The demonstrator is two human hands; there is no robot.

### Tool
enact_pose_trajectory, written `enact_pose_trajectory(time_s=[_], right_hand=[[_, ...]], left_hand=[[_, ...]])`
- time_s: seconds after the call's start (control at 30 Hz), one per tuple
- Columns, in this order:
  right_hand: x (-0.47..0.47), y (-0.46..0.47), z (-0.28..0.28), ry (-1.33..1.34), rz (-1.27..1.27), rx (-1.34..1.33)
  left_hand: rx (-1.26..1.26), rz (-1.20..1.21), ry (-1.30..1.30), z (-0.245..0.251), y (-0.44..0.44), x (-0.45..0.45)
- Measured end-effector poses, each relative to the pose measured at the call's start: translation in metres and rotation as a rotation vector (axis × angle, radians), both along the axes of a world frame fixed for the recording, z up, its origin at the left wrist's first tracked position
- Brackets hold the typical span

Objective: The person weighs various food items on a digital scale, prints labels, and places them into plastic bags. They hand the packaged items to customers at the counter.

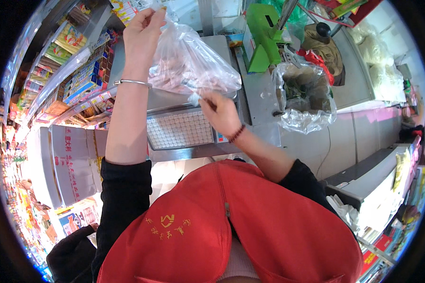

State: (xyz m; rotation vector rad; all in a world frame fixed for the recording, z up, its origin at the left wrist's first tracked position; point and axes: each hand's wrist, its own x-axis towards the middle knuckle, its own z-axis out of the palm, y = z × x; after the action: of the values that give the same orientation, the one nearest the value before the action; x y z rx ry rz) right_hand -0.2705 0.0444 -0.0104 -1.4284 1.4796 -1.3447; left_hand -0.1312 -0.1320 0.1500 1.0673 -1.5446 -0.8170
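A clear plastic bag [194, 60] with pale pink contents, perhaps meat, rests on the steel plate of a weighing scale [217, 44]. My left hand [143, 30], a bangle on its wrist, pinches the gathered top of the bag at its upper left. Near the bag's lower edge, my right hand [219, 111] has its fingers curled at a small whitish crumpled piece [194, 99], over the scale's keypad [180, 129]. Whether that piece is part of the bag cannot be told.
Right of the scale stand a green box-like device [264, 39] with a metal lever and a bin lined with clear plastic [306, 122]. Packaged goods fill shelves [81, 81] at the left, above a white carton [69, 166]. A person in dark clothing [72, 254] is at the lower left.
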Motion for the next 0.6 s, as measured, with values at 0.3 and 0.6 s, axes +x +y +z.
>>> enact_pose_trajectory(time_s=[0.3, 0.6], right_hand=[[-0.013, -0.045, 0.019, 0.78, -0.18, 0.044], [-0.025, -0.069, 0.109, 0.576, -0.209, -0.657]], left_hand=[[-0.266, -0.133, -0.895, -0.021, 0.014, 0.016], [0.075, -0.234, -0.467, -0.028, 0.01, -0.001]])
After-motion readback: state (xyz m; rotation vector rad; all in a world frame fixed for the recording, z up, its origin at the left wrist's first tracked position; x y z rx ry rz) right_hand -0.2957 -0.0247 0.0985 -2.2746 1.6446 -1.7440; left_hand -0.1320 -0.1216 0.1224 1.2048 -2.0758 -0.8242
